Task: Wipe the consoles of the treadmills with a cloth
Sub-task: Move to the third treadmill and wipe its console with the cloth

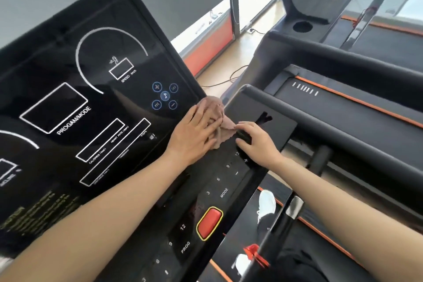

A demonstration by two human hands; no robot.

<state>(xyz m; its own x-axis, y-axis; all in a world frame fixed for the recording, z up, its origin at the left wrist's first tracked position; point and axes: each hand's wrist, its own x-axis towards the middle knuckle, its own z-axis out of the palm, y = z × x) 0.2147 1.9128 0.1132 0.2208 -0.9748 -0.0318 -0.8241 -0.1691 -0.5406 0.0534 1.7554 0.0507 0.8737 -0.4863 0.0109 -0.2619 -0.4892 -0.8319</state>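
A black treadmill console [68, 89] with white display outlines fills the left half of the view, tilted. A crumpled pinkish-brown cloth [215, 107] lies at the console's lower right corner. My left hand [194, 133] presses flat on the cloth, fingers spread over it. My right hand [254, 142] rests just right of the cloth on the button panel's edge, fingers curled over a dark part there and touching the cloth's corner. A red stop button [209, 223] with a yellow rim sits lower on the button panel [219, 181].
A black handrail [343, 121] runs to the right of the console. A second treadmill [332, 2] with a round cup holder [302, 26] stands at the upper right. Cables lie on the wooden floor [229, 75]. My white shoe [266, 204] shows below on the belt.
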